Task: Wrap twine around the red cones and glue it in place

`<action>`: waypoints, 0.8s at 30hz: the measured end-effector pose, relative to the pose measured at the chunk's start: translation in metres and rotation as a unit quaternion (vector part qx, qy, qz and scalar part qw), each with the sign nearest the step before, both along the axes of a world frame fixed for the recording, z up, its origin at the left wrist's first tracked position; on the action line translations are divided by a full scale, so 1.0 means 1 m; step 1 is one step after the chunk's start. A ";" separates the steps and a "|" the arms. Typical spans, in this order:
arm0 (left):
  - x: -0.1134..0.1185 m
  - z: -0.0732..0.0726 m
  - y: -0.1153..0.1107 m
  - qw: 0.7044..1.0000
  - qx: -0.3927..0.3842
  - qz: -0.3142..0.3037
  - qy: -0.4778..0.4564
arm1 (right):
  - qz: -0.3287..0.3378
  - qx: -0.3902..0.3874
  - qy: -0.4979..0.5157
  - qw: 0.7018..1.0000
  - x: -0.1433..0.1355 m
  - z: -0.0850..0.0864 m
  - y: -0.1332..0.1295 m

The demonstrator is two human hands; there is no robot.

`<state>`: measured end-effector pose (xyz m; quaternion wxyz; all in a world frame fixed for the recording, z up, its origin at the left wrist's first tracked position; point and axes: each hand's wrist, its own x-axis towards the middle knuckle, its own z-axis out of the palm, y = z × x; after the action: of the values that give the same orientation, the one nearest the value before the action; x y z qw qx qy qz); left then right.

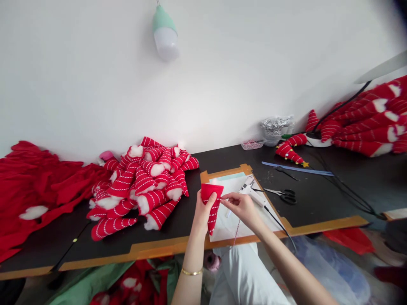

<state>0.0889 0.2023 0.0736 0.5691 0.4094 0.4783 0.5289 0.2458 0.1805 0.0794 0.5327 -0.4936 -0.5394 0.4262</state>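
Note:
Above a white sheet (229, 228) on the dark table, my left hand (202, 209) holds a red felt cone (211, 190) with its point downward and its wide end up. Red-and-white cord runs in slanting lines across the cone. My right hand (241, 205) pinches the cord at the cone's right edge, fingertips close to the felt. From there a length of cord (237, 228) hangs down past the table edge towards a pink spool (212, 260). A white glue gun (252, 193) lies on the sheet just beyond my right hand.
Stuffed striped cones (143, 178) are piled to the left, with red fabric (47, 182) further left. Black scissors (288, 195), blue strips (299, 169) and a decorated cone (289, 152) lie right. More cones (365, 123) and a lamp stand back right; a bulb (165, 38) hangs above.

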 end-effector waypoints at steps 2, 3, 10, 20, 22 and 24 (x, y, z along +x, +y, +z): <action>-0.001 0.003 0.000 0.999 -0.025 -0.017 -0.022 | 0.016 0.007 -0.036 0.999 0.010 0.004 -0.001; -0.002 0.005 -0.001 0.998 -0.038 -0.028 -0.036 | 0.021 0.002 -0.036 0.999 0.015 0.006 -0.001; -0.005 0.019 -0.006 0.958 -0.213 -0.099 -0.167 | 0.075 -0.106 0.121 0.984 0.023 -0.004 0.005; 0.003 0.013 -0.008 0.918 -0.218 -0.135 -0.303 | 0.068 -0.120 0.241 0.961 0.006 -0.005 0.005; 0.005 0.008 -0.007 0.921 -0.202 -0.133 -0.305 | 0.057 -0.112 0.246 0.961 0.003 -0.004 0.005; 0.006 0.002 -0.006 0.928 -0.194 -0.130 -0.291 | 0.044 -0.102 0.239 0.965 0.002 -0.003 0.005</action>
<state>0.0951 0.1968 0.0758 0.8152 0.1776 0.3275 0.4434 0.2477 0.1853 0.0763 0.5738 -0.4047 -0.3716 0.6073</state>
